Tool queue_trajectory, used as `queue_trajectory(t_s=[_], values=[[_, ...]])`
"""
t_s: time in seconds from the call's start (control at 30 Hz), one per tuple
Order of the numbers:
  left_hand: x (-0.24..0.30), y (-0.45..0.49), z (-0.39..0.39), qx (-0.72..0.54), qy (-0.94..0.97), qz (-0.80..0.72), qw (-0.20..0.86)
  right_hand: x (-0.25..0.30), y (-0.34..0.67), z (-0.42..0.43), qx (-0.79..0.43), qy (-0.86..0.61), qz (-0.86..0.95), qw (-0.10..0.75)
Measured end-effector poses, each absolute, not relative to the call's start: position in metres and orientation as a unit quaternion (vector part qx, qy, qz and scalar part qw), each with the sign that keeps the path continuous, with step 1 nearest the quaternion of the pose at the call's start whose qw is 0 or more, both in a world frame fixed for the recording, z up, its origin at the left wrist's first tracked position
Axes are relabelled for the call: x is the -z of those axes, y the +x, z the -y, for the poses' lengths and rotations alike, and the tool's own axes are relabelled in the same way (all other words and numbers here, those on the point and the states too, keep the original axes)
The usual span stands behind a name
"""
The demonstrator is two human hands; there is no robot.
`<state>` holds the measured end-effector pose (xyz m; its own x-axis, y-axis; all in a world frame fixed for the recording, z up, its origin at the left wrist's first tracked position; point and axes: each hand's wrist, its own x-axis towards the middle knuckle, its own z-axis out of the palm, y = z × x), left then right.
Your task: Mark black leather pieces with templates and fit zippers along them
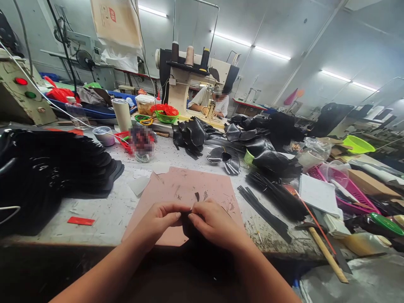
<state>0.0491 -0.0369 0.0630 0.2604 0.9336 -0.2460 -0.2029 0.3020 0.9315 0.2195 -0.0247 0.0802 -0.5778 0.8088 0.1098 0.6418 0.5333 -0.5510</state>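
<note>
My left hand [159,223] and my right hand [216,222] meet over the near part of a pink work mat [158,193]. Fingers of both hands pinch the upper edge of a black piece of leather [188,229], which hangs down toward my lap and merges with the dark below the table. Its lower part cannot be made out. Just beyond my fingertips, a small black scrap [197,196] lies on the mat. Black strips [265,212] rest on the table to the right of my right hand.
A tall stack of black pieces [57,164] fills the left side, with a red strip [81,221] in front. Black leather parts [192,132] lie before a sewing machine [176,84]. Behind it sits another person [208,101]. A wooden-handled hammer [328,254] overhangs the right edge.
</note>
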Motion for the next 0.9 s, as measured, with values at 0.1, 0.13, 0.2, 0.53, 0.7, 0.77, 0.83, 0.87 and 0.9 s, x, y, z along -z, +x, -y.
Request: queue_trajectory(t_s=[0.1, 0.13, 0.2, 0.53, 0.7, 0.77, 0.83, 0.87, 0.9], values=[[-0.063, 0.049, 0.037, -0.417, 0.455, -0.45, 0.646, -0.08, 0.22, 0.025, -0.23, -0.43, 0.854, 0.18], [-0.063, 0.05, 0.037, -0.417, 0.467, -0.455, 0.633, -0.08, 0.22, 0.025, -0.229, -0.431, 0.854, 0.18], [-0.064, 0.052, 0.037, -0.421, 0.472, -0.462, 0.622, -0.081, 0.22, 0.026, -0.228, -0.431, 0.855, 0.178], [-0.065, 0.059, 0.04, -0.455, 0.434, -0.5, 0.596, -0.083, 0.227, 0.027, -0.156, -0.445, 0.861, 0.192], [-0.066, 0.058, 0.04, -0.449, 0.455, -0.509, 0.576, -0.087, 0.23, 0.027, -0.182, -0.438, 0.856, 0.206], [-0.066, 0.058, 0.04, -0.443, 0.456, -0.508, 0.581, -0.088, 0.23, 0.026, -0.188, -0.431, 0.856, 0.216], [-0.065, 0.057, 0.038, -0.434, 0.456, -0.501, 0.594, -0.087, 0.23, 0.024, -0.2, -0.414, 0.862, 0.214], [-0.065, 0.056, 0.038, -0.429, 0.459, -0.497, 0.599, -0.087, 0.23, 0.023, -0.205, -0.405, 0.866, 0.208], [-0.065, 0.055, 0.037, -0.423, 0.467, -0.491, 0.602, -0.087, 0.229, 0.023, -0.207, -0.399, 0.871, 0.201]])
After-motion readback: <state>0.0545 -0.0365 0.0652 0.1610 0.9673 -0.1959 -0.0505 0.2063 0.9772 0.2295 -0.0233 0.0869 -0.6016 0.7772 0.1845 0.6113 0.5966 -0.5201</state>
